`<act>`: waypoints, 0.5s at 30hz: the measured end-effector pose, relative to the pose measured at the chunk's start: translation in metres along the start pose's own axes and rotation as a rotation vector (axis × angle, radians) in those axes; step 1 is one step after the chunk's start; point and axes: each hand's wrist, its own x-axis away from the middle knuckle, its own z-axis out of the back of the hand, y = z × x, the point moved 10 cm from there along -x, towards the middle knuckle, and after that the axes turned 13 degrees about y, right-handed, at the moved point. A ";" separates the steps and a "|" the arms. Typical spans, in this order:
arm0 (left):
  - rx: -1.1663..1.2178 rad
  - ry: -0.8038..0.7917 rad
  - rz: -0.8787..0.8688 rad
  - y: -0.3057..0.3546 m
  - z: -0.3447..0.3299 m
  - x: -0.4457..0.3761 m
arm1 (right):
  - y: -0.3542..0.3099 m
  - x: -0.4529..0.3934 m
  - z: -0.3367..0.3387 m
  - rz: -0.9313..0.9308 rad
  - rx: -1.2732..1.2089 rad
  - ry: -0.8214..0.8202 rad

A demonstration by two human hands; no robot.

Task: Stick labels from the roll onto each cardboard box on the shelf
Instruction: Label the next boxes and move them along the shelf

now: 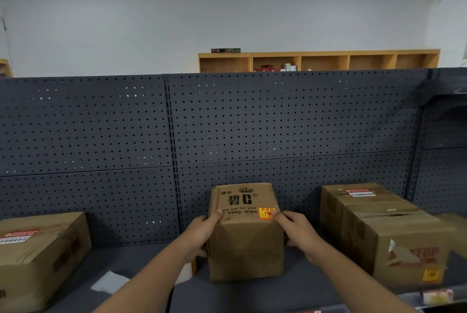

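— Hands? We record the left hand (199, 233) and right hand (299, 233) each curled in a grip on opposite sides of the small brown cardboard box (246, 234).

— Location? We find it upright on the dark grey shelf (141, 259), orange label (267, 213) stuck on top, against the perforated back panel (278, 120).

Dark grey shelf (252, 295) with a pegboard back (101, 135).
Three cardboard boxes stand on it: left box (38, 257), middle box (245, 244), right box (389, 236), well apart. A white scrap (110, 282) lies between left and middle.
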 end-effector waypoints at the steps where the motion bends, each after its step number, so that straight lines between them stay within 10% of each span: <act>1: 0.012 -0.003 -0.006 0.001 0.001 0.000 | -0.003 0.001 0.002 0.017 0.008 -0.003; 15: -0.098 -0.232 -0.159 -0.004 0.000 -0.001 | 0.015 -0.001 0.027 0.110 0.119 -0.111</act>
